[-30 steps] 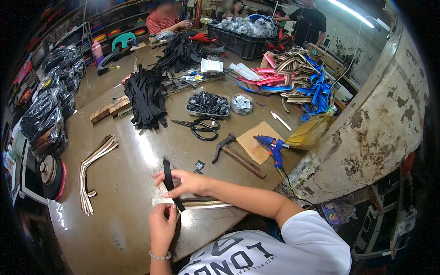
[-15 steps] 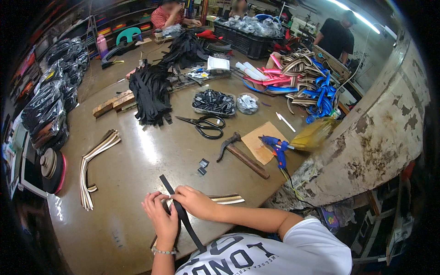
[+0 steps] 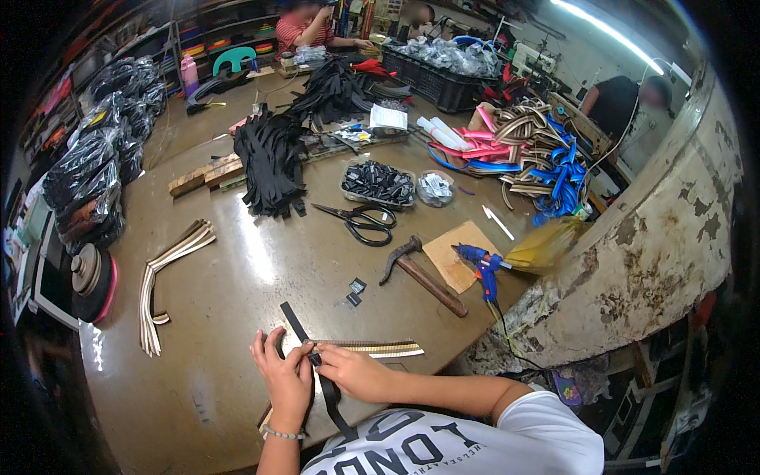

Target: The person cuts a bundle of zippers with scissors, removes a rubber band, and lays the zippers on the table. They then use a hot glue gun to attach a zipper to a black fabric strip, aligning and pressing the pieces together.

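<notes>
Your hands drew black strap (image 3: 313, 348) nearer; left hand (image 3: 285, 378), right hand (image 3: 348, 372) pinched it. Far clear tray (image 3: 348, 192) held black buckles (image 3: 378, 180).

A worn brown worktable (image 3: 237, 317) carries scissors (image 3: 358, 222), a hammer (image 3: 421, 273), a blue glue gun (image 3: 481, 265) on cardboard (image 3: 455, 249), a tray of black buckles (image 3: 378, 184), a heap of black straps (image 3: 271, 158), striped bands (image 3: 162, 273) and wood blocks (image 3: 204, 176).

The person wears a white short-sleeved T-shirt (image 3: 475, 447) with dark lettering and a beaded bracelet (image 3: 283, 433) on the left wrist.
</notes>
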The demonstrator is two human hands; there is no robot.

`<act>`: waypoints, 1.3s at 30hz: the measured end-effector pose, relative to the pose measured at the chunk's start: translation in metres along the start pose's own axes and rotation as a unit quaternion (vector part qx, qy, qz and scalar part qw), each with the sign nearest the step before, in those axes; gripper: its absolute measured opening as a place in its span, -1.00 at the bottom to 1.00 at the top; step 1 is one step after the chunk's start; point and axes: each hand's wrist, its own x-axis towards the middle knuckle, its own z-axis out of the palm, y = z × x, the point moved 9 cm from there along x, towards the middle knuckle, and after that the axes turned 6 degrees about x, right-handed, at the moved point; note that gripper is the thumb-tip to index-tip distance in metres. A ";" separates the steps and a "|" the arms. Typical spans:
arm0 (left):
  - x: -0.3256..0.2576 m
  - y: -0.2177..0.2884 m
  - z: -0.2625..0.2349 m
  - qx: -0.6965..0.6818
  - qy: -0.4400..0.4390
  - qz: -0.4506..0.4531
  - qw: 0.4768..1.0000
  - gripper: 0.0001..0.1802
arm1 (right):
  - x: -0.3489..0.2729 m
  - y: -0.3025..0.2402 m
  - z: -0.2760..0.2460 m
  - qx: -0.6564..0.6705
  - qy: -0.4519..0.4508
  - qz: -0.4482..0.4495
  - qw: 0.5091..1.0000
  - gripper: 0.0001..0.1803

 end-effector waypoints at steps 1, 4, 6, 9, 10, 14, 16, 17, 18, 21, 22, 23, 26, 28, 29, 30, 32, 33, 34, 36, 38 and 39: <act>0.000 0.002 0.000 0.022 -0.002 0.008 1.000 -0.81 | -0.002 -0.003 0.001 -0.018 -0.005 -0.016 1.000 -0.79; -0.002 0.011 0.000 0.085 -0.006 0.033 0.996 -0.80 | -0.006 -0.001 0.011 0.007 -0.064 0.025 0.998 -0.81; -0.003 0.016 0.000 0.118 -0.005 0.051 0.992 -0.79 | -0.011 -0.004 0.011 0.023 -0.090 0.033 0.995 -0.74; -0.005 0.020 -0.001 0.134 -0.011 0.067 0.989 -0.75 | -0.028 -0.012 -0.001 0.100 -0.148 0.010 0.984 -0.72; -0.006 0.020 0.000 0.131 -0.017 0.069 0.989 -0.73 | -0.035 -0.016 -0.012 0.139 -0.151 -0.021 0.979 -0.73; -0.003 0.020 -0.001 0.115 -0.038 0.071 0.990 -0.68 | -0.128 0.065 -0.167 -0.013 0.472 0.260 0.842 -0.69; 0.000 0.021 -0.004 0.090 -0.046 0.056 0.993 -0.66 | -0.186 0.075 -0.211 -0.201 0.588 0.341 0.705 -0.53; 0.000 0.022 -0.007 0.072 -0.044 0.046 0.995 -0.66 | -0.206 0.093 -0.220 -0.173 0.613 0.375 0.674 -0.48; 0.001 0.022 -0.009 0.053 -0.050 0.031 0.997 -0.65 | -0.209 0.107 -0.223 -0.149 0.617 0.351 0.689 -0.33; -0.004 0.029 -0.018 0.018 -0.029 0.016 0.999 -0.69 | -0.196 0.155 -0.216 -0.036 0.483 0.352 0.801 -0.35; -0.007 0.026 -0.018 -0.007 -0.034 -0.013 0.999 -0.69 | -0.188 0.160 -0.216 -0.109 0.410 0.372 0.826 -0.39; -0.009 0.029 -0.020 0.001 -0.020 -0.002 1.000 -0.67 | -0.196 0.175 -0.214 -0.059 0.407 0.441 0.798 -0.47; -0.018 0.026 -0.011 -0.004 -0.026 -0.010 1.000 -0.65 | -0.178 0.161 -0.237 -0.187 0.385 0.432 0.794 -0.41; -0.022 0.022 -0.007 -0.008 -0.023 -0.004 1.000 -0.66 | -0.163 0.164 -0.238 -0.199 0.272 0.524 0.783 -0.38; -0.024 0.017 -0.006 -0.030 -0.022 -0.014 0.999 -0.68 | -0.148 0.150 -0.243 -0.220 0.263 0.499 0.796 -0.39; -0.025 0.013 -0.006 -0.047 -0.017 -0.017 0.999 -0.69 | -0.141 0.147 -0.244 -0.192 0.220 0.541 0.789 -0.42; -0.025 0.009 -0.006 -0.058 -0.014 -0.018 0.998 -0.73 | -0.106 0.121 -0.238 -0.096 0.275 0.468 0.835 -0.47; -0.024 0.007 -0.007 -0.067 -0.014 -0.020 0.997 -0.74 | -0.079 0.104 -0.222 -0.015 0.251 0.390 0.886 -0.48; -0.024 0.006 -0.006 -0.077 -0.015 -0.024 0.997 -0.75 | -0.059 0.090 -0.202 0.081 0.233 0.336 0.909 -0.49; -0.023 0.008 -0.008 -0.073 -0.009 -0.014 0.997 -0.77 | -0.019 0.069 -0.152 0.151 0.083 0.273 0.946 -0.50; -0.022 0.009 -0.009 -0.076 -0.006 -0.009 0.997 -0.76 | 0.004 0.057 -0.121 0.126 -0.024 0.232 0.964 -0.51; -0.022 0.008 -0.009 -0.083 0.000 -0.013 0.996 -0.75 | 0.005 0.064 -0.119 0.117 -0.019 0.268 0.956 -0.50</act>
